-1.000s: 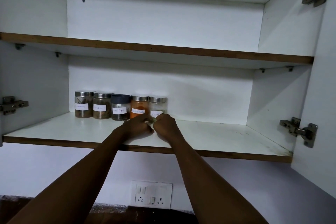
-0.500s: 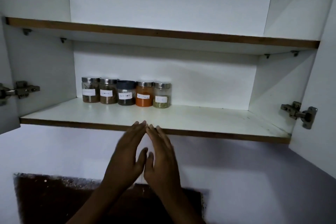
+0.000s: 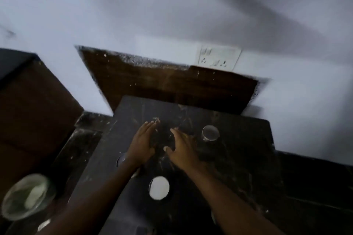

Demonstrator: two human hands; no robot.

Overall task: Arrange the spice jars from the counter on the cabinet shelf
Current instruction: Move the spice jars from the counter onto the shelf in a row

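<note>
I look down on a dark marbled counter (image 3: 238,158); the picture is blurred. Three spice jars with silver lids stand on it: one (image 3: 210,133) right of my right hand, one (image 3: 159,187) between my forearms, and one (image 3: 120,159) partly hidden under my left wrist. My left hand (image 3: 142,144) and my right hand (image 3: 182,148) hover over the counter's middle with fingers spread and nothing in them. The cabinet shelf is out of view.
A glass bowl (image 3: 25,196) with something pale in it sits at the lower left. A white switch-and-socket plate (image 3: 218,58) is on the wall above a brown backsplash (image 3: 172,86). A dark brown block (image 3: 32,105) stands at the left.
My view has dropped from the cabinet shelf with its row of jars down to the counter. Both hands came off the shelf and now hang open over the counter.
</note>
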